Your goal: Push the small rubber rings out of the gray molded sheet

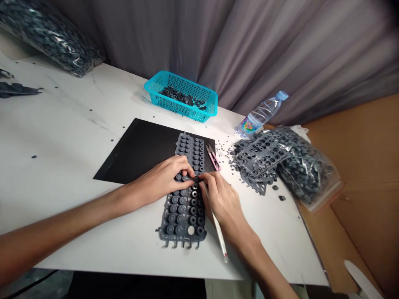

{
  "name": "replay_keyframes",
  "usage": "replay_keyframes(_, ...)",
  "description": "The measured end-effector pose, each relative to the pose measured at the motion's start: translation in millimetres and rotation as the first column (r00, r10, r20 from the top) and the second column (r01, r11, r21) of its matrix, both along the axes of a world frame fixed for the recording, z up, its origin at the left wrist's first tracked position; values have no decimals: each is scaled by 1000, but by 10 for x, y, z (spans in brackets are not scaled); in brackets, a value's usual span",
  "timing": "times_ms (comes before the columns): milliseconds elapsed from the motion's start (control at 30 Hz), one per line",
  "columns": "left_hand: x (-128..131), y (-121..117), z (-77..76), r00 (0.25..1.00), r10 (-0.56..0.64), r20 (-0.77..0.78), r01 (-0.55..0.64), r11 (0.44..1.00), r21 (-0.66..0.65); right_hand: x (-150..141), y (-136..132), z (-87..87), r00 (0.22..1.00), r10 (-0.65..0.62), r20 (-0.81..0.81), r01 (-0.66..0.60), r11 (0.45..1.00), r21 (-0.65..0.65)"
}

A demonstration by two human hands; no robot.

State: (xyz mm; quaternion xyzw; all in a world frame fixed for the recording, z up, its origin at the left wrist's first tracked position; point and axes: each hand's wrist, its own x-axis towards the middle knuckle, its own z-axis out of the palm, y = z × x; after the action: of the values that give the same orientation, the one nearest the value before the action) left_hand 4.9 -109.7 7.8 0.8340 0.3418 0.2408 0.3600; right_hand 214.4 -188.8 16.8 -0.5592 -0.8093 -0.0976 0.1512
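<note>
Pinching the dark-grey, studded, rubbery sheet (180,208) midway with my left hand (162,179), slim white rod (217,229) in my right hand (223,201), I'd expect it light, floppy, best held by its edges.

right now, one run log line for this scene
left hand: fingertips at molded grey sheet | right hand: holding slim white tool | nearby: pink-handled snips, turquoise basket, water bottle
</note>
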Motion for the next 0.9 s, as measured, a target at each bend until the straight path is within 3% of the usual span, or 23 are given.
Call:
replay_keyframes(100,-17,-12,-1,1000,-13,-19,13,1000,5,175,46,39,943,-303,-137,314,947,65)
replay_keyframes(167,-24,-20,15,999,-22,-29,21,1000,-18,352,60,61,892,-411,-190,430,900,69)
replay_keyframes(333,-34,-31,82,999,-27,-46,26,999,-38,653,-9,46,914,-395,-89,390,918,-65)
replay_keyframes(567,-106,23,202,998,-20,59,24,996,-81,591,-4,39,928,-354,-114,345,934,-94)
replay_keyframes(633,-167,77,262,999,18,47,-19,999,25,597,5,29,931,-333,-149,321,942,-94)
replay_keyframes(700,-263,155,314,994,106,2,-104,971,216,617,8,27,928,-314,-199,301,949,-95)
replay_keyframes(800,-449,297,340,926,355,-131,-269,860,433,634,11,54,895,-349,-278,321,936,-141)
replay_keyframes(900,-593,411,307,838,505,-207,-347,787,510,623,14,89,867,-370,-334,332,928,-166)
